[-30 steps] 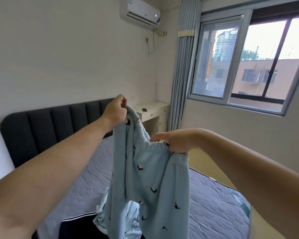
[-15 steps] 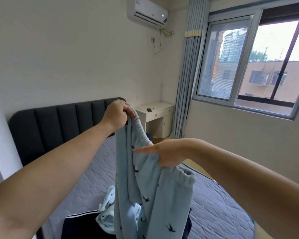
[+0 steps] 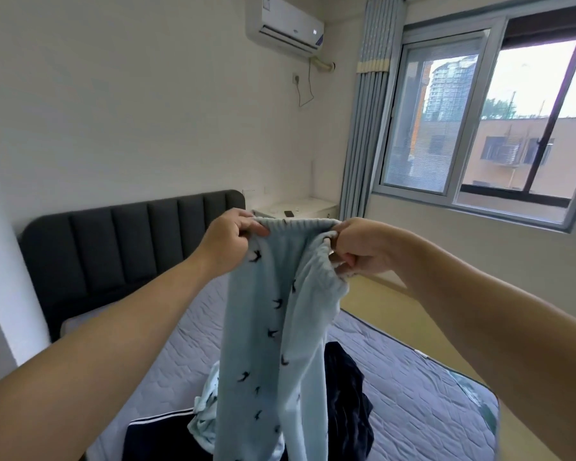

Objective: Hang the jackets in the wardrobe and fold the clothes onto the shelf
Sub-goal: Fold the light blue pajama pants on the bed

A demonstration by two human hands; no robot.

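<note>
The light blue trousers [image 3: 266, 327], printed with small dark birds, are held up in the air by their elastic waistband [image 3: 296, 224]. The left end of the waistband is pinched by the left hand [image 3: 230, 237], thumb over curled fingers, and the right end is bunched inside the curled fingers of the right hand [image 3: 359, 247]. Between the two hands the waistband is drawn out nearly level and fairly taut, with the hands at about the same height and only a short span apart.

From that line the long axis of the garment runs straight down: both legs hang below the hands, side by side and partly twisted together, and the lower ends pass out of view at the bottom edge. Neither hand is clearly nearer to the fabric, since both are on it already.

Directly beneath the hands, on the bed [image 3: 413, 410], a dark garment [image 3: 346, 394] and a second light blue piece [image 3: 207, 404] are heaped, touched or nearly touched by the hanging legs. The fold is judged to turn on this vertical hang: the legs would have to be brought together lengthwise before being doubled. No wardrobe or shelf is in view.
</note>
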